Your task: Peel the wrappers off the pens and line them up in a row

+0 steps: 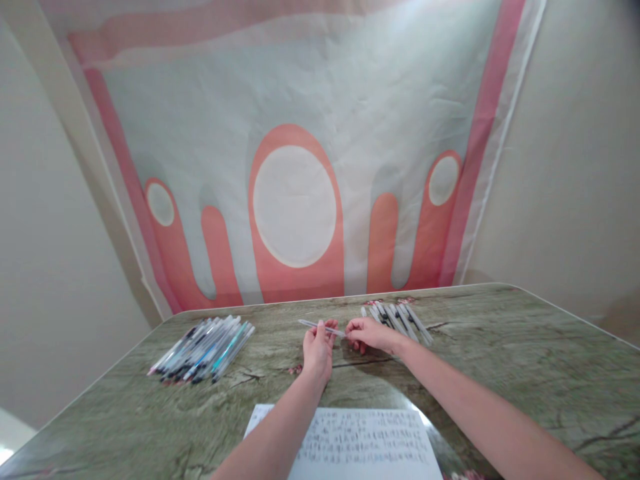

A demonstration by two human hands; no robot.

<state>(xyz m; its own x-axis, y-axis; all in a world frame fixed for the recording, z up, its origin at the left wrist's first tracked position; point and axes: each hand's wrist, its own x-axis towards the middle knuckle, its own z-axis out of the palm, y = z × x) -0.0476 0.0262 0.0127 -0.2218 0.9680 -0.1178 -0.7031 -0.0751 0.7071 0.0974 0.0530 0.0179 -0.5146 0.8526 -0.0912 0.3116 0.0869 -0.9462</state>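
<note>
My left hand (pixel 318 351) is closed around a slim clear pen (pixel 307 323), which lies nearly level and points left. At the pen's right end, the fingers of my right hand (pixel 371 335) are pinched together on its tip. Whether a small cap sits between those fingers is too small to tell. Just behind my right hand lies a loose row of clear pens (pixel 409 321) with black parts. Farther left, a thick pile of pens (pixel 205 348), mostly clear with some blue and teal ones, rests on the table.
A sheet of paper with handwritten lines (pixel 370 440) lies at the near edge, partly under my left forearm. The wood-patterned table (pixel 500 360) reaches back to a wall hanging (pixel 295 280) with orange shapes and white circles.
</note>
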